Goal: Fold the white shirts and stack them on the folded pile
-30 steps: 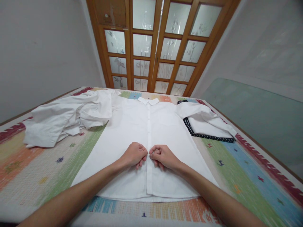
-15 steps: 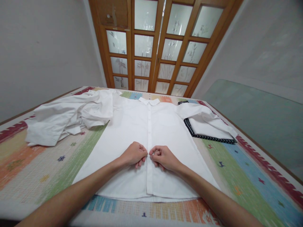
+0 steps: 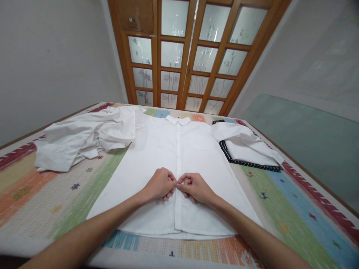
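Note:
A white button-up shirt [image 3: 157, 149] lies front up, its collar [image 3: 178, 120] at the far end and its hem towards me. My left hand [image 3: 162, 184] is closed in a pinch at the button placket [image 3: 177, 216], low on the front. Facing it, my right hand [image 3: 193, 185] pinches the same spot, and the fingertips of both hands meet there. Between them the fingers hide the button and the cloth edge. Farther up the placket, small buttons show in a line.
A crumpled white garment [image 3: 73, 138] lies at the left, partly by the shirt's sleeve. Under the right sleeve is a white cloth with black patterned edging [image 3: 252, 164]. All rest on a colourful striped tablecloth [image 3: 84, 194]. Wood-framed glass doors [image 3: 182, 56] stand behind.
My left hand has shifted slightly right, so its fingertips now touch those of my right hand at the placket. The whole view has moved a little; the shirt lies as before.

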The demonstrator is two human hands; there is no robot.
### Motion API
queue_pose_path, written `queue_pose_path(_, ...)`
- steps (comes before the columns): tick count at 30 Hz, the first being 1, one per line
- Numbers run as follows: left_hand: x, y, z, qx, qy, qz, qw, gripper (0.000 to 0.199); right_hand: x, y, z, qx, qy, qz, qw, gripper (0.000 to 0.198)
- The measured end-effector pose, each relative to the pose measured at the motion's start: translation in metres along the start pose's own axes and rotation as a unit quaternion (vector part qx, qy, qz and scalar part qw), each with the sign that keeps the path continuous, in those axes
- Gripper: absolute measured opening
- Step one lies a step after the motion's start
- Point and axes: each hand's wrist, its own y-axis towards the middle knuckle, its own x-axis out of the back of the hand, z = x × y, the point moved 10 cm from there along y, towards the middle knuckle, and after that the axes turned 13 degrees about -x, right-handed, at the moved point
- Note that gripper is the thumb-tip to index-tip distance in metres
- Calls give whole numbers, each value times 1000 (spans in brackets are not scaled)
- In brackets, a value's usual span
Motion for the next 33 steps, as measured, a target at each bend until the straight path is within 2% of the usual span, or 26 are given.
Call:
queue_pose_path(5, 2, 1, 0, -20, 72, -3, 997, 15, 0, -2, -2, -33, 11, 4, 999, 17)
queue_pose_path(8, 1, 1, 5, -12, 81, -5, 997, 18, -1, -2, -3, -45, 23, 16, 999, 20)
queue_pose_path(13, -6, 2, 8, -7, 24, 25, 999, 24, -5, -3, -2, -64, 64, 58, 994, 21)
queue_pose_path(19, -10, 0, 12, 12, -23, 53, 998, 25, -8, -5, 2, -60, 65, 66, 994, 23)
queue_pose_path(24, -6, -1, 9, -2, -32, 47, 998, 21, -8, -3, 1, -51, 37, 54, 997, 24)
queue_pose_path(29, -8, -3, 7, 20, -76, 61, 995, 20, -6, -3, 3, -36, 11, 30, 999, 21)
queue_pose_path(33, -8, -3, 8, 32, -72, 62, 995, 20, -6, -3, 4, -39, 6, 18, 999, 19)
